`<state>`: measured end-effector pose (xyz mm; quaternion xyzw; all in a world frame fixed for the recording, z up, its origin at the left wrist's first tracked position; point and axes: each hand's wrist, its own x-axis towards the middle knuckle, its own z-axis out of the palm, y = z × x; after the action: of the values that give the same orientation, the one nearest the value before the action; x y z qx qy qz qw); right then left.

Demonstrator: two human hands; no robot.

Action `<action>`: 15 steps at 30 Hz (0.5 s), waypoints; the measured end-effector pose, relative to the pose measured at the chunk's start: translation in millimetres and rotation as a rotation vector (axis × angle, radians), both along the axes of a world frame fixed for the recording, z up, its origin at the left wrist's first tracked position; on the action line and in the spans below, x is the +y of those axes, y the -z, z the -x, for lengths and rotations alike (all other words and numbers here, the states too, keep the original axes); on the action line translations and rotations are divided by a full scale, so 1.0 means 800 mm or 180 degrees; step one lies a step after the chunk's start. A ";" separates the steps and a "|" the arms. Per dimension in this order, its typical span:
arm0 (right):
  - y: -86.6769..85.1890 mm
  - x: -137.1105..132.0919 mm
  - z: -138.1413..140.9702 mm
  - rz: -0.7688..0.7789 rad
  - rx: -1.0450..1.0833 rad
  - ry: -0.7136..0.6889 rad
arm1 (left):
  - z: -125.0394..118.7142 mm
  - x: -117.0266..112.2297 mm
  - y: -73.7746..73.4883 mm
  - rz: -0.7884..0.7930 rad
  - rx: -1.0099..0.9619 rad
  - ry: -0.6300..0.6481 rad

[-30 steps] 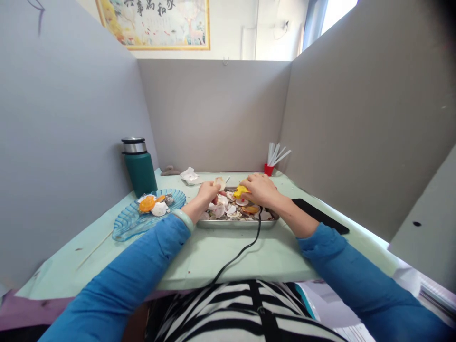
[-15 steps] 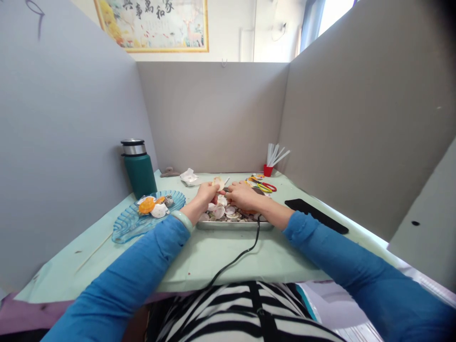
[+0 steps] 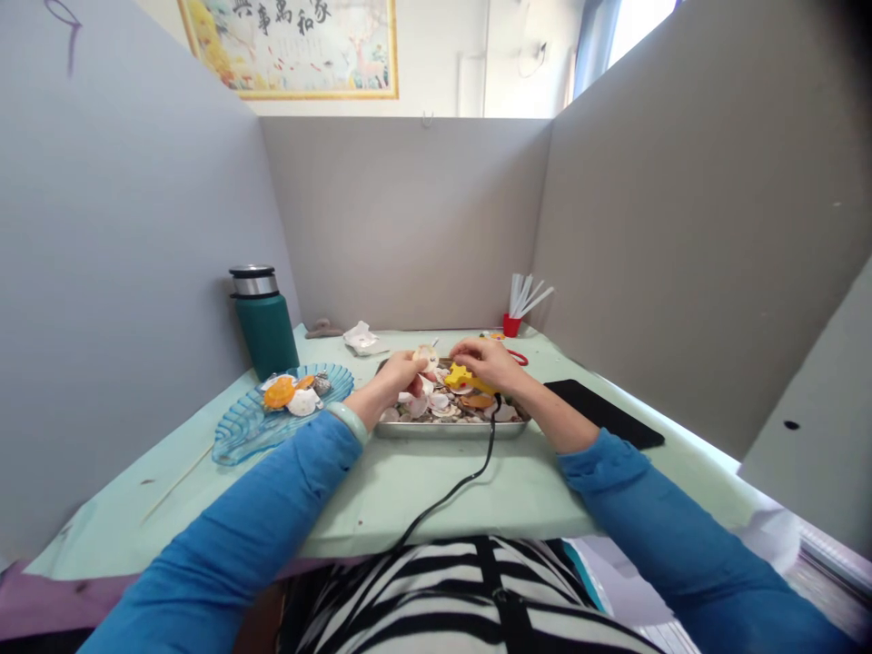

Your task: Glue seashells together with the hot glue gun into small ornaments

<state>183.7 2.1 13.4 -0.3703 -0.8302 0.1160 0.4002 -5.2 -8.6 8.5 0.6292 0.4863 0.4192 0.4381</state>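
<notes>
Starting at far left: thin wooden stick [image 3: 178, 480] lying flat on the pale green worktop [image 3: 381, 490]. Just beyond it, blue glass dish [image 3: 238, 440] holding an orange shell [image 3: 280, 392], a white one and a few smaller pieces. Green flask [image 3: 262, 322] upright behind the dish, close to the grey partition. Crumpled tissue [image 3: 364, 338] further back.

Left hand [image 3: 393, 374] raised over the left part of the metal tray [image 3: 442, 429], fingers pinching a pale shell [image 3: 427, 354] held just above the tray's heap of shells. Right hand [image 3: 488, 361] close beside it, fingers curled around a yellow glue gun [image 3: 464, 376], its tip pointing toward the pale shell; contact cannot be told.

Black cord [image 3: 450, 490] runs from the gun over the tray's front rim and off the worktop's near edge. Red cup [image 3: 512, 324] with white sticks stands at back right. Flat black slab [image 3: 606, 413] lies right of the tray, near the right forearm.
</notes>
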 end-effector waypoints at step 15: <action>0.009 -0.004 0.012 0.0282 0.0779 -0.0044 | 0.001 0.003 0.008 0.0057 0.0160 0.0516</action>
<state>174.4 -1.3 6.6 -0.3649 -0.7718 0.1997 0.4809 -5.9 -6.0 1.9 0.6729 0.4483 0.3621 0.4638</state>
